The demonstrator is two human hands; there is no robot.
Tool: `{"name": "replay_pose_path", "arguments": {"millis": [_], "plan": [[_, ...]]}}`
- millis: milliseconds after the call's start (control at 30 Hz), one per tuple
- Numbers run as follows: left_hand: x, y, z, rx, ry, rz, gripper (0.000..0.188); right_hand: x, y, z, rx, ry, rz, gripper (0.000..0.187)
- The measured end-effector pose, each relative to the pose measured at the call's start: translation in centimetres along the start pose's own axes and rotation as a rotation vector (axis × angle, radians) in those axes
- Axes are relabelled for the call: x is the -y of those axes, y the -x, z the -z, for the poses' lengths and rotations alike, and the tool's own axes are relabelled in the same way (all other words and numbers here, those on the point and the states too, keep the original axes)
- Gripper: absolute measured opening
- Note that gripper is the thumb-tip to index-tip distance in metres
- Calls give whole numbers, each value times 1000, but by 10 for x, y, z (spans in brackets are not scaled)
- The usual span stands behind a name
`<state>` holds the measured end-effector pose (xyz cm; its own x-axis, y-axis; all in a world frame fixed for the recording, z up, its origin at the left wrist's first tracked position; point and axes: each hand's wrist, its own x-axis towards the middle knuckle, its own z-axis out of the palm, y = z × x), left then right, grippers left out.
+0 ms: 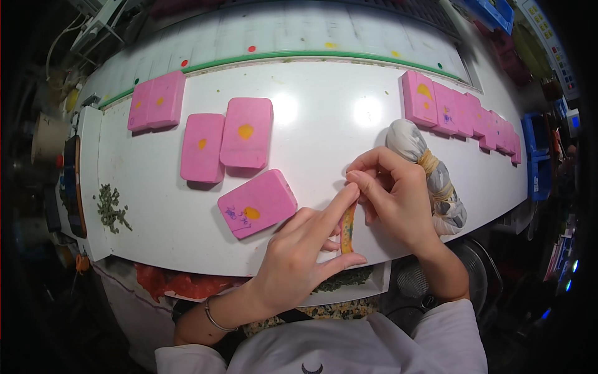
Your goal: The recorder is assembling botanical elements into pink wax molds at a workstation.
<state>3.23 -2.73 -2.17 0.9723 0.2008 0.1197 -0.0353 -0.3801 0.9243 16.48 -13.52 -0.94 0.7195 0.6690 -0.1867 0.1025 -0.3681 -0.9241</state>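
From my far end of the feed I find no text I can read with confidence. Purple handwriting (small and slanted) (238, 213) stands on the nearest pink block (268, 198), beside its yellow spot; a tinier scrawl (448, 117) marks a pink block in the right-hand row (445, 103). The white shirt (349, 343) bears a dark crescent emblem (311, 368).

My narrow yellow strip (347, 232), speckled blue-green and slightly curved, runs lengthwise toward me, its far end at the fingertips of my right hand (398, 196), left of the banded grey-and-white bundle (443, 176).
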Motion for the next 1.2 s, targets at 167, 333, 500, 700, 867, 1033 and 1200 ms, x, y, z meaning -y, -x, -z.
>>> {"name": "replay_pose_path", "arguments": {"millis": [167, 333, 500, 700, 867, 1033, 1200], "plan": [[1, -1, 2, 21, 30, -14, 92, 3, 0, 2, -6, -31, -67, 6], [4, 0, 2, 70, 8, -21, 98, 3, 8, 10, -82, 174, 124, 8], [4, -4, 6, 79, -8, -88, 99, 12, 24, 51, -326, 862, 516, 49], [8, -6, 5, 69, 6, -125, 103, 7, 35, 64, -15, 609, 179, 67], [9, -5, 7, 85, 31, -99, 105, 28, 51, 50, 106, 725, 357, 71], [10, -6, 9, 104, 36, -84, 105, 14, 66, 37, -78, 796, 648, 57], [6, -7, 12, 140, -15, -107, 106, 12, 75, 31, 136, 1133, 770, 44]]}}
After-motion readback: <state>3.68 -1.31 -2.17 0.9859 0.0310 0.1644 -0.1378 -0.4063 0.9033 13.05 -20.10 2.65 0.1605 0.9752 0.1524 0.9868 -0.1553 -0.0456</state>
